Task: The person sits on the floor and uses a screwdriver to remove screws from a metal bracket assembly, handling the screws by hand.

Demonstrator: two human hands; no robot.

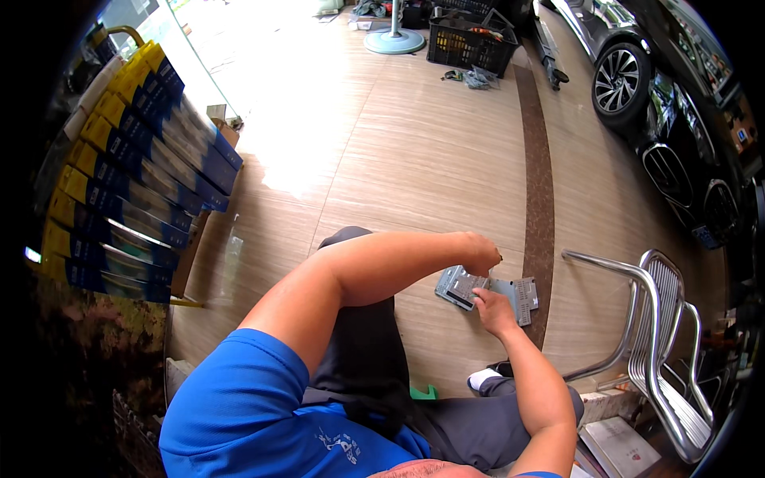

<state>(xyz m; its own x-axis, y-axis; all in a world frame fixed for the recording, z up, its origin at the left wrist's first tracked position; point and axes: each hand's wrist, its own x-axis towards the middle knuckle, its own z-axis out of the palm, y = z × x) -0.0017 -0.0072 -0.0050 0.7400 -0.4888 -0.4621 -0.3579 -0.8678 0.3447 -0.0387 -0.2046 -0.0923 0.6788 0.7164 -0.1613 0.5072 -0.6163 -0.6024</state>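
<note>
A flat silver metal unit (467, 285) with a printed label, maybe an electronic housing, is out in front of my knees. Beside it on the right is a grey metal plate (523, 296) with rows of small holes; whether the two are joined I cannot tell. My right hand (496, 311) grips the unit's near edge, thumb on top. Just above its far edge, my left hand (480, 253) is closed with fingers curled down. A small dark tip shows at its fingers, but what it holds is hidden.
Blue-and-yellow packages (135, 171) hang on a rack at left. A chrome chair (653, 327) stands at right, beyond it a black car (665, 119). Far back are a black crate (472, 46) and a round pale-blue stand base (394, 41). A green object (424, 393) lies by my legs.
</note>
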